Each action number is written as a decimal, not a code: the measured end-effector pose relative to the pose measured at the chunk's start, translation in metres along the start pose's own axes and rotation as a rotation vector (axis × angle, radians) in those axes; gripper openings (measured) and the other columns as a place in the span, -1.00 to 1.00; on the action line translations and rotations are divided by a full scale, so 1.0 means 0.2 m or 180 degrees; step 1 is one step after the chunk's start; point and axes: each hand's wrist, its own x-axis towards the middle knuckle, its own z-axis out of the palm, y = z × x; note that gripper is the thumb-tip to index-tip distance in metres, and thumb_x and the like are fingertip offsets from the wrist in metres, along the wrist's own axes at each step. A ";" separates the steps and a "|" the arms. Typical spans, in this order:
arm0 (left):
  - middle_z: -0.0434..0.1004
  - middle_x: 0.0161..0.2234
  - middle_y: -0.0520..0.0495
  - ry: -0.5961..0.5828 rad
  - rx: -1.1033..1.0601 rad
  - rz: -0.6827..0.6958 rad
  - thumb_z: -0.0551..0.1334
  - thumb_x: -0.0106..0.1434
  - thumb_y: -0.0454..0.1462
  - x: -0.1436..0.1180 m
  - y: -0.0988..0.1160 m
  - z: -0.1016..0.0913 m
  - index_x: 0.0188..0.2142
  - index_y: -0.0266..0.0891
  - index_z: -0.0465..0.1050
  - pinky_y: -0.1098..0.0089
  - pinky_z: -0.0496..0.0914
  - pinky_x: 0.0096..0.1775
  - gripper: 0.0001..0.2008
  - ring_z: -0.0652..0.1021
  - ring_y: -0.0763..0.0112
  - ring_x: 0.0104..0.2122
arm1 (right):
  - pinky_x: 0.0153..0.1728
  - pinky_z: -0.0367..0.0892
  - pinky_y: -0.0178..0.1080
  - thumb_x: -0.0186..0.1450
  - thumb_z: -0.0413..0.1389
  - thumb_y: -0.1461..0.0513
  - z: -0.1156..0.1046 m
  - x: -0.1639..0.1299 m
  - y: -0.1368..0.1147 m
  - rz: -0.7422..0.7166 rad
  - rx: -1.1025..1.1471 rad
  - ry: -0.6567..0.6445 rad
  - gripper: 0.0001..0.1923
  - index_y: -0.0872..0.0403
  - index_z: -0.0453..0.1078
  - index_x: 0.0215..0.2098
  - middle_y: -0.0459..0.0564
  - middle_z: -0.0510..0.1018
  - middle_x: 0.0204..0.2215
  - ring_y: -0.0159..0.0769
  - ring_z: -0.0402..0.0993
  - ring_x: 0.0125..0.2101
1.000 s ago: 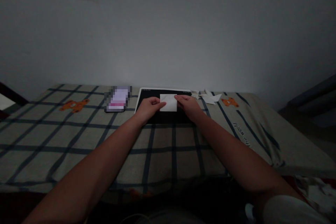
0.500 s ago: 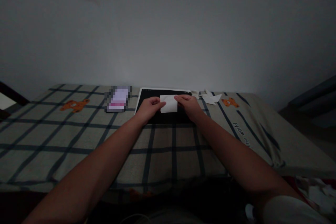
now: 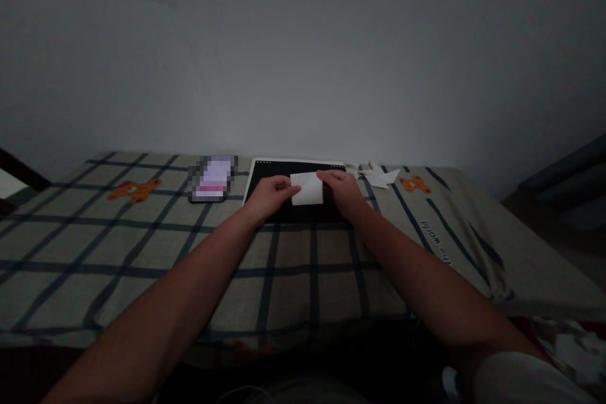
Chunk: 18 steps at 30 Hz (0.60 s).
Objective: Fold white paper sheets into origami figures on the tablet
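Fingers of both hands pinch the white paper (image 3: 307, 189): our left hand (image 3: 269, 194) grips its left edge, our right hand (image 3: 341, 190) its right edge and top corner. Paper sits between the hands, over the dark tablet (image 3: 293, 192), at the far middle of the surface; we can't tell if it is lifted or resting on the screen.

Surface is a flat bed or table under a beige checked cloth (image 3: 142, 252) with dark grid lines and orange bear prints, one far left (image 3: 134, 190), one far right (image 3: 415, 184). Some printed lettering on the right (image 3: 435, 241), too small to read. Plain grey wall (image 3: 303, 50) right behind, room is dim.

Hard to make out: the phone-like object (image 3: 213, 178) left of the tablet is pixelated. Our hands and the paper cover most of the tablet's screen. Near edge of the frame is dark. Pale fabric at the near right corner (image 3: 521, 379) is cut off.

White paper scraps (image 3: 376, 175) lie just right of the tablet, close to our right hand, not touching it.
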 end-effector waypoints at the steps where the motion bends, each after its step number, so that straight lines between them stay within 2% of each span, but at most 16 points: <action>1: 0.38 -0.60 0.05 -0.0018 0.0011 0.0002 0.33 -0.01 -0.10 0.00 0.00 0.00 -0.53 -0.23 0.42 0.42 0.23 -0.45 -0.76 0.36 0.46 -0.56 | -0.36 0.26 -0.23 0.02 0.21 0.01 0.00 0.00 0.00 0.0007 0.0021 0.0029 -0.67 0.12 0.49 -0.44 -0.04 0.52 -0.49 -0.33 0.36 -0.45; 4: 0.40 -0.58 0.05 -0.0056 -0.0002 0.0029 0.32 0.00 -0.09 0.00 0.00 0.00 -0.52 -0.23 0.42 0.42 0.24 -0.45 -0.75 0.37 0.45 -0.55 | -0.39 0.25 -0.26 0.03 0.20 0.02 0.01 0.00 0.00 0.0018 0.0054 0.0044 -0.69 0.11 0.47 -0.47 -0.07 0.49 -0.53 -0.36 0.33 -0.48; 10: 0.42 -0.55 0.05 0.0331 -0.0172 -0.0005 0.33 -0.02 -0.09 0.02 -0.02 -0.01 -0.49 -0.25 0.42 0.44 0.25 -0.44 -0.73 0.39 0.46 -0.53 | -0.31 0.27 -0.25 0.01 0.23 0.05 0.02 0.00 -0.01 0.0160 0.0058 -0.0286 -0.68 0.11 0.49 -0.38 -0.05 0.54 -0.43 -0.36 0.38 -0.42; 15: 0.47 -0.51 0.01 -0.0004 -0.0508 -0.0142 0.34 -0.03 -0.10 0.02 -0.02 0.00 -0.40 -0.27 0.45 0.40 0.30 -0.40 -0.70 0.45 0.41 -0.49 | -0.32 0.25 -0.25 0.04 0.20 0.06 0.01 -0.02 -0.03 0.0001 -0.0403 -0.0348 -0.71 0.12 0.49 -0.41 -0.06 0.53 -0.47 -0.35 0.37 -0.42; 18: 0.48 -0.49 -0.01 0.0024 -0.0510 -0.0128 0.33 -0.03 -0.08 0.01 -0.02 0.01 -0.36 -0.28 0.46 0.40 0.31 -0.42 -0.67 0.46 0.40 -0.49 | -0.30 0.26 -0.24 0.05 0.21 0.06 0.01 -0.02 -0.03 0.0008 -0.0381 -0.0393 -0.69 0.12 0.50 -0.37 -0.03 0.54 -0.44 -0.34 0.39 -0.41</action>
